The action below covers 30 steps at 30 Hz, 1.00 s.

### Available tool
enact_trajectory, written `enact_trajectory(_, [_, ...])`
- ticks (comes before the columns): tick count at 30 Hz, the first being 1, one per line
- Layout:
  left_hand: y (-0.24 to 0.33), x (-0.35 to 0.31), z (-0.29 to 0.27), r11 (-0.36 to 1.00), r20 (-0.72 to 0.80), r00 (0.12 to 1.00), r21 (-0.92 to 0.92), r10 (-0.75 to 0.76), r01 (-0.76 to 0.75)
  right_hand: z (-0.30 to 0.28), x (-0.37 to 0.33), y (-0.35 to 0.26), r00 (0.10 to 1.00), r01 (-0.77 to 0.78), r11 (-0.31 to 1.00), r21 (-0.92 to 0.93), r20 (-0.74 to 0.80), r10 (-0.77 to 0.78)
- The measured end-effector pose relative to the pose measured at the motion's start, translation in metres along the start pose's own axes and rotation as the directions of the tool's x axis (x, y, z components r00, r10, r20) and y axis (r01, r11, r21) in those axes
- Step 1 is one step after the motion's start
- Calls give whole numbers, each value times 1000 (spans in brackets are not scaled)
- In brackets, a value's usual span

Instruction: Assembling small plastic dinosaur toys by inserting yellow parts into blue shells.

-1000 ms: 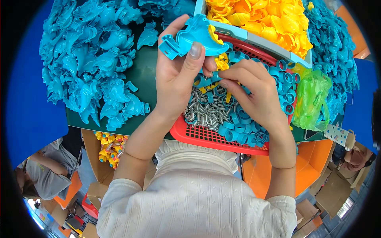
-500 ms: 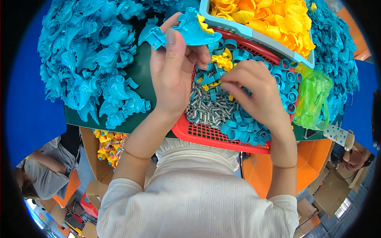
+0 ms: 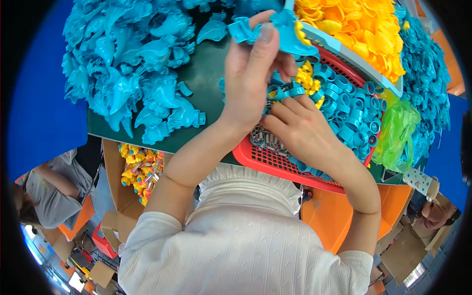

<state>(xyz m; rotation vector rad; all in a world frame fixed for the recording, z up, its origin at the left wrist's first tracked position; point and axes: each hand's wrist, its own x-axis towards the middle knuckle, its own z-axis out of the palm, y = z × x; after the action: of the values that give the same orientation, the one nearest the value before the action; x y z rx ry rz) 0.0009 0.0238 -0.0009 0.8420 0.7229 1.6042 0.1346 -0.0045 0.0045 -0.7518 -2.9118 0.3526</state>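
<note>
My left hand point(image 3: 248, 83) is raised above the table, closed on a glossy blue plastic shell point(image 3: 290, 32) with a yellow toothed strip point(image 3: 301, 33) along one edge. My right hand point(image 3: 305, 130) reaches down into a red perforated basket point(image 3: 275, 164), its fingers curled in among small silver metal cylinders point(image 3: 271, 141). Those fingertips are partly buried, so what they pinch, if anything, is hidden. Around the right hand lie many short blue rings point(image 3: 346, 113) and a few yellow toothed pieces point(image 3: 309, 78).
Heaped blue shells point(image 3: 123, 73) cover the left of the dark green table point(image 3: 209, 64). Behind the basket stands a light-blue crate point(image 3: 354, 59) of yellow parts. A green plastic bag point(image 3: 396, 130) and another blue heap point(image 3: 427, 88) lie right. Below left, a cardboard box point(image 3: 114, 172) holds yellow toys.
My right hand has moved left and nearer, down into the metal cylinders. My left hand still holds the blue shell. The whole view has shifted slightly.
</note>
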Motion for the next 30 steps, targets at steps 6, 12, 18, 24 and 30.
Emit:
enact_trajectory(6, [4,1,-6,998,50,999,55,14,-17,1,3,1,998,32,996,84,-61,-27])
enact_trajectory(12, [1,1,1,998,64,998,67,-10,6,-34,-13,5,979,-132,939,316,-109,174])
enact_trajectory(18, [11,-10,8,970,279,946,220,-166,105,-53,-39,18,750,-138,764,630,-438,496])
enact_trajectory(24, [4,-11,7,930,355,935,349,-18,-115,-47,-36,18,627,-62,735,675,-547,555])
enact_trajectory(30, [4,-15,7,932,408,912,347,-48,-106,-42,-42,24,669,-28,637,770,-459,584])
